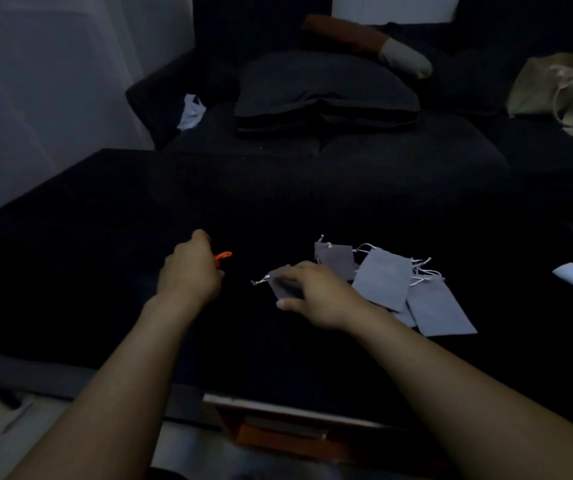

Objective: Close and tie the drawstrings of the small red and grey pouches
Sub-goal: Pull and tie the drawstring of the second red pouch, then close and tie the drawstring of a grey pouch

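Dim scene, black worktop [105, 237]. My left hand [188, 268] is curled into a closed grip round something red, orange-red drawstring [222, 256] poking out on its right side; the pouch itself is hidden in the fist. My right hand [316, 292] pinches a dark grey pouch [280, 284] between thumb and fingers, its white cord end [259, 281] pointing left. Loose pile of grey pouches [385, 282] lies just right of that hand, overlapping, cords at top.

Two bare forearms, no sleeves, left hand [188, 268], right hand [316, 292] (no rings or watch showing)
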The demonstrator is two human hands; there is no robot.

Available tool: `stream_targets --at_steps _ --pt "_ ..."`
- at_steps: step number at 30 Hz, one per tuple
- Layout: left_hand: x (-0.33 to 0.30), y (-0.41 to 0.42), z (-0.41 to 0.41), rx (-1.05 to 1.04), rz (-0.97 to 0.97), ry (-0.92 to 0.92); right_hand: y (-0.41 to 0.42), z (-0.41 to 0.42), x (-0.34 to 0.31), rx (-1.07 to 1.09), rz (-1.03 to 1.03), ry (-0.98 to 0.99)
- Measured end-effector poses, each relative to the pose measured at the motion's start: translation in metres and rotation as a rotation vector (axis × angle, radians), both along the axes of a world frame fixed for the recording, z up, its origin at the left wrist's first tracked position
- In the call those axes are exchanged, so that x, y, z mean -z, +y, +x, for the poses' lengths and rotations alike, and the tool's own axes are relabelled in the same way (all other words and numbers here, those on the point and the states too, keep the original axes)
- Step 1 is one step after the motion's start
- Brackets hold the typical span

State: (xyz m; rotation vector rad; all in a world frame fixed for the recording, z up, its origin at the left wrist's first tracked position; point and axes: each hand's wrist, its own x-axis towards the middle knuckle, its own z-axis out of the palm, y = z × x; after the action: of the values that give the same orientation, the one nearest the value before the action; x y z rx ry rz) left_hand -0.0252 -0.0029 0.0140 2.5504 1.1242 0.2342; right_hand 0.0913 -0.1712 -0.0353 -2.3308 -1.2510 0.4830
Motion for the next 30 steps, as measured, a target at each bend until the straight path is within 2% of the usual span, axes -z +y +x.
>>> stream_targets --at_steps 3,5,6,8,10,13,16,20,23,26,28,30 --pt "-0.001 0.002 -0.002 0.037 0.093 0.100 0.003 -0.001 0.001 0.030 -0.025 -0.070" --pt "-0.001 0.000 0.001 0.063 0.196 0.090 0.003 0.003 -0.004 0.061 -0.022 -0.063" --pt "-0.002 -0.002 0.004 0.091 0.167 0.053 0.002 0.005 -0.006 0.071 -0.031 -0.051" --pt "0.000 -0.011 0.011 0.202 -0.036 -0.002 0.001 0.010 -0.010 0.100 -0.023 -0.012" --pt "0.010 -0.022 0.020 0.403 -0.130 0.121 -0.002 0.013 -0.012 0.143 0.000 -0.015" --pt "0.027 -0.033 0.032 0.582 0.012 0.308 -0.009 0.018 -0.009 0.148 -0.087 -0.092" --pt "0.030 -0.036 0.040 0.580 0.074 0.302 -0.014 0.020 -0.003 0.151 -0.082 -0.110" --pt "0.030 -0.035 0.044 0.546 0.040 0.217 -0.019 0.021 -0.004 0.181 0.010 -0.112" --pt "0.025 -0.030 0.045 0.454 -0.146 -0.030 -0.023 0.026 -0.018 0.226 0.138 0.031" --pt "0.007 -0.031 0.041 0.382 -0.509 -0.321 -0.031 0.030 -0.037 0.245 0.277 0.401" --pt "-0.002 -0.031 0.036 0.375 -0.689 -0.402 -0.038 0.033 -0.047 0.252 0.379 0.602" --pt "-0.005 -0.029 0.033 0.370 -0.694 -0.360 -0.045 0.036 -0.053 0.242 0.404 0.654"
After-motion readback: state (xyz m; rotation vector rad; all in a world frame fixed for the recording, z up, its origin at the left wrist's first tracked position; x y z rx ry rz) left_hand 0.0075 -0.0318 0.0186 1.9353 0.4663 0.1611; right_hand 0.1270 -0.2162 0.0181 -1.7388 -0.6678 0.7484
